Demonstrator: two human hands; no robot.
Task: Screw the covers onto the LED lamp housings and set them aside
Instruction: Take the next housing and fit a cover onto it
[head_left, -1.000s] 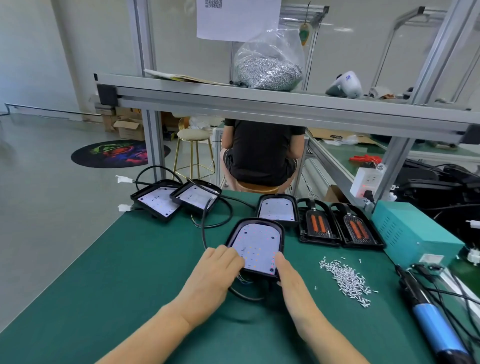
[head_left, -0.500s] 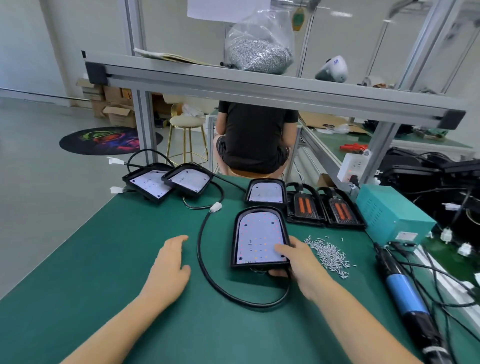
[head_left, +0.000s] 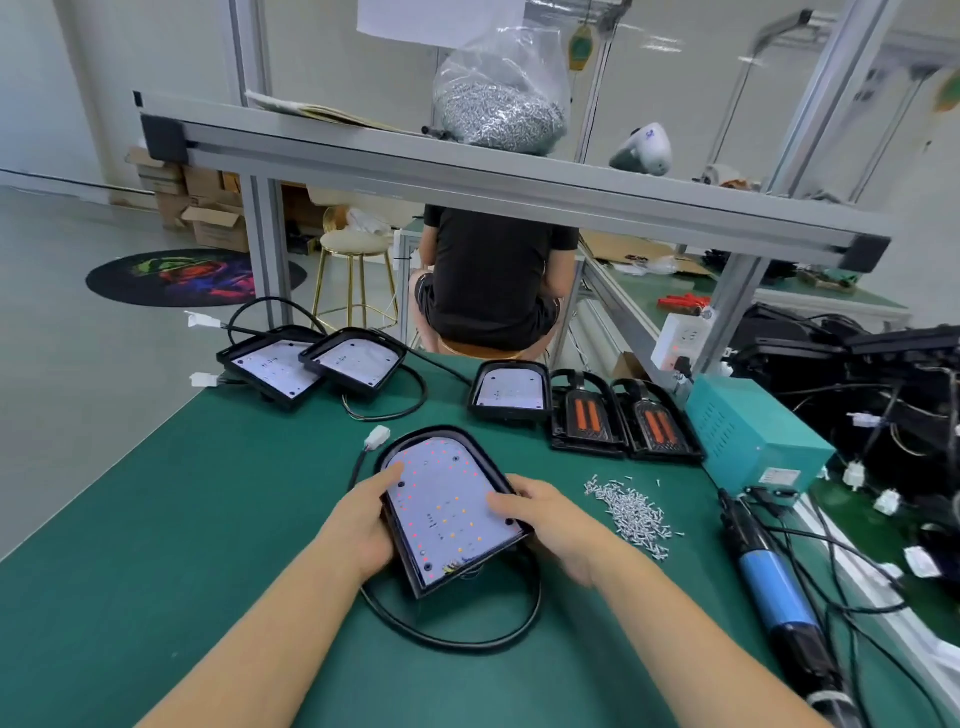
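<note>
A: Where is the held lamp housing (head_left: 451, 506)?
B: Near centre on the surface (head_left: 156, 545), between the left hand (head_left: 363, 525) and right hand (head_left: 545, 519).
A: Around it?
B: Screws (head_left: 631, 512) right, electric screwdriver (head_left: 774, 577) farther right, two covers (head_left: 623, 421) far right, two housings (head_left: 317, 364) far left.

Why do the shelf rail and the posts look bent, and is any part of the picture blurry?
Head view: the wide-angle lens bows the shelf rail and leans the posts outward. Soft, even room light leaves only a faint shadow under the lamp housing held by the left hand and right hand. The centre is fairly sharp; the right edge, near the blue screwdriver, smears.
</note>
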